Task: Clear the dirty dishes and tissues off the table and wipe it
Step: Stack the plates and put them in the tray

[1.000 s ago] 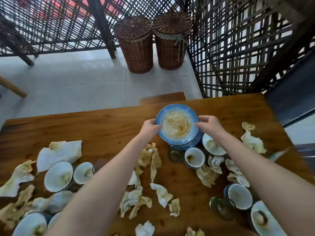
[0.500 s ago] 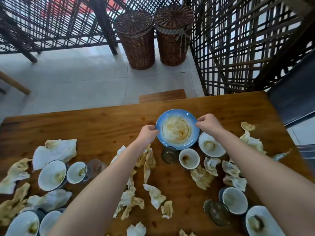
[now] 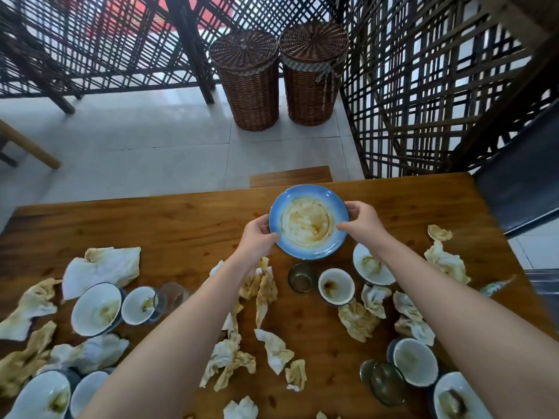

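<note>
A blue plate (image 3: 308, 222) smeared with brown sauce is held above the far middle of the wooden table (image 3: 136, 225). My left hand (image 3: 258, 235) grips its left rim and my right hand (image 3: 361, 219) grips its right rim. Several dirty white bowls lie around: one small bowl (image 3: 336, 286) with a glass cup (image 3: 300, 278) just under the plate, another bowl (image 3: 373, 264) to the right, two bowls (image 3: 96, 308) at the left. Stained crumpled tissues (image 3: 102, 267) are scattered over the table.
Two lidded wicker baskets (image 3: 246, 80) stand on the tiled floor beyond the table, beside dark lattice screens (image 3: 438, 86). A wooden stool (image 3: 290, 176) sits at the table's far edge. More bowls (image 3: 416, 361) and a dark glass (image 3: 387, 384) crowd the near right corner.
Both hands have lifted the blue plate off the table and moved it slightly farther away; it now tilts a little toward me. The dishes and tissues on the table stay put.
</note>
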Demonstrator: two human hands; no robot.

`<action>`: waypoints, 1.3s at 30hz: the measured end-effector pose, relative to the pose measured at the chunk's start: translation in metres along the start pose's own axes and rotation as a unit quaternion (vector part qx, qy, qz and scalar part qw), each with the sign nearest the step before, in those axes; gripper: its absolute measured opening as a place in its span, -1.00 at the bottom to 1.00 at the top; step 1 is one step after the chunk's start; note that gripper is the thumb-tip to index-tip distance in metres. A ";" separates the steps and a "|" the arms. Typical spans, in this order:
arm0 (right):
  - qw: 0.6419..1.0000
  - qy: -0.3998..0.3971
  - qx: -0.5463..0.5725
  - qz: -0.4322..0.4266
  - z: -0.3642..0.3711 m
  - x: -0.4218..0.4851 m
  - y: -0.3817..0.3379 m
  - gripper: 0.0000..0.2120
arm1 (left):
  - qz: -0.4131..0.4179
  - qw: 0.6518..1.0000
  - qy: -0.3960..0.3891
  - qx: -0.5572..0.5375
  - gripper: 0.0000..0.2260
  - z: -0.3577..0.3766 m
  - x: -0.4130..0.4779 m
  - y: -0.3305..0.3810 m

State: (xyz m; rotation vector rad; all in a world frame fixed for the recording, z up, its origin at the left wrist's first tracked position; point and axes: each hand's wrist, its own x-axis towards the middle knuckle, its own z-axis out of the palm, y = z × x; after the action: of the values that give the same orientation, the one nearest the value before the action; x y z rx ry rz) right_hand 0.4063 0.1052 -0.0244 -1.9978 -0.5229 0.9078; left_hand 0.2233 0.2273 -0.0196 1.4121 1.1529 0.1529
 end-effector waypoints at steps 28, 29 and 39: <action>0.949 0.148 0.278 0.009 -0.037 -0.309 0.037 -0.44 | 0.119 0.986 -0.113 -0.033 -0.46 0.020 -0.223 -0.003; 0.945 0.158 0.284 0.008 -0.044 -0.320 0.042 -0.44 | 0.122 0.984 -0.125 -0.029 -0.47 0.029 -0.232 -0.003; 0.914 0.241 0.325 0.011 -0.150 -0.420 0.127 -0.47 | 0.133 0.967 -0.214 0.026 -0.47 0.170 -0.313 0.002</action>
State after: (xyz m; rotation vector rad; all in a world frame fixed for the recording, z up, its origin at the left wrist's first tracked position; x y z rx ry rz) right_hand 0.2509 -0.3154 0.0936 -1.5202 0.0859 0.4731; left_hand 0.1875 -0.1046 0.1054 1.5493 0.6144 0.0021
